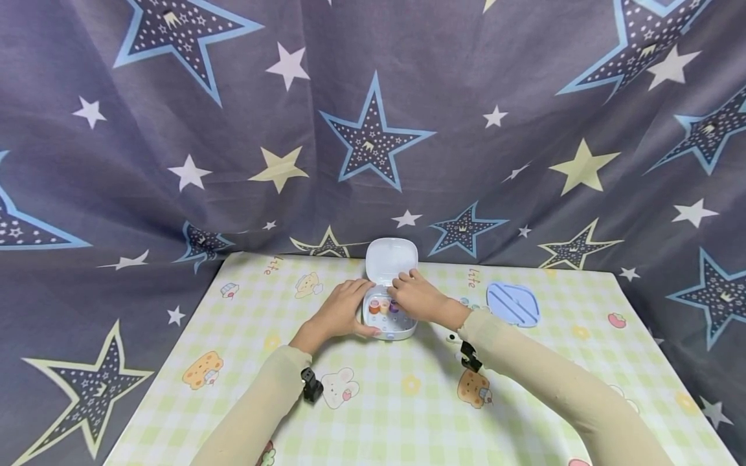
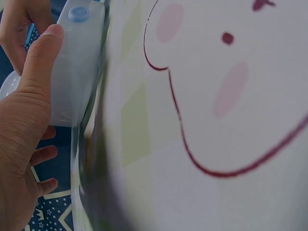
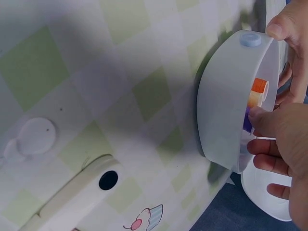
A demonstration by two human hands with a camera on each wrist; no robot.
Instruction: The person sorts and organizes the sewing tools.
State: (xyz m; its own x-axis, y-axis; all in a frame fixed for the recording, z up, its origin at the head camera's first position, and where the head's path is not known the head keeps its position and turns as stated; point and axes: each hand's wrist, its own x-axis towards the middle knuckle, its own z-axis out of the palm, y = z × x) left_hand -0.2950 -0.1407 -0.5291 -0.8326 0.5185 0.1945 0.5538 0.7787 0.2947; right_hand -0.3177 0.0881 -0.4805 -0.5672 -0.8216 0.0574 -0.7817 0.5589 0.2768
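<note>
A white box (image 1: pixel 397 335) with a blue latch button (image 3: pixel 250 40) stands near the table's far edge, its hinged lid (image 1: pixel 392 257) raised. My left hand (image 1: pixel 340 309) grips the box's left side, thumb on the front rim and fingers behind. Inside stand an orange thread spool (image 3: pixel 260 85), a yellowish spool (image 3: pixel 255 99) and a purple spool (image 3: pixel 248 120) in a row. My right hand (image 1: pixel 424 299) reaches in from the right and pinches the purple spool, thumb against it; the fingertips behind it are partly hidden.
A blue tray (image 1: pixel 513 304) with a diagonal divider lies right of the box. Close to the right forearm lie small light-blue round pieces (image 1: pixel 464 301) and a cream-white object with a black dot (image 3: pixel 91 185). A star-patterned curtain (image 1: pixel 373 213) hangs behind the table.
</note>
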